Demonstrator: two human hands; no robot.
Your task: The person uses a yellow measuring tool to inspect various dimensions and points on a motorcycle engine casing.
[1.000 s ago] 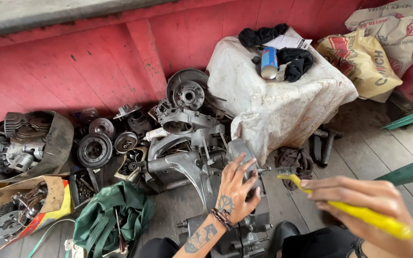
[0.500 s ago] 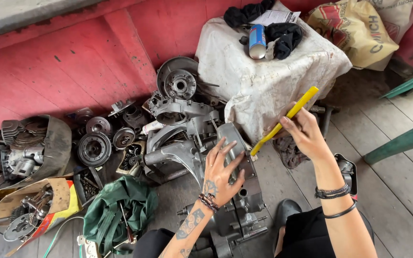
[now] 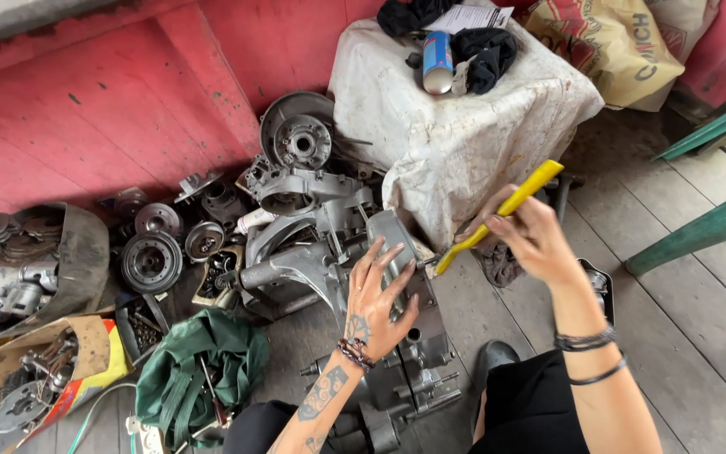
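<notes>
Left hand point(image 3: 377, 298) splayed flat, steadying engine case point(image 3: 397, 277); right hand point(image 3: 527, 231) fingers closed on yellow-handled screwdriver point(image 3: 497, 214), tip at case. Next needs firm turning.

I see a green bag point(image 3: 203, 370) on the wooden floor point(image 3: 691, 353), near round metal parts point(image 3: 151, 261). 1 spray can point(image 3: 437, 60) lies on a white cloth-covered stand point(image 3: 464, 134), beside black rags point(image 3: 485, 55).

A single head-worn camera looks steeply down from above, close over the hands and the engine block point(image 3: 397, 336) on the plank floor point(image 3: 699, 336). It faces the red wall point(image 3: 111, 109), which fills the top of the view.
</notes>
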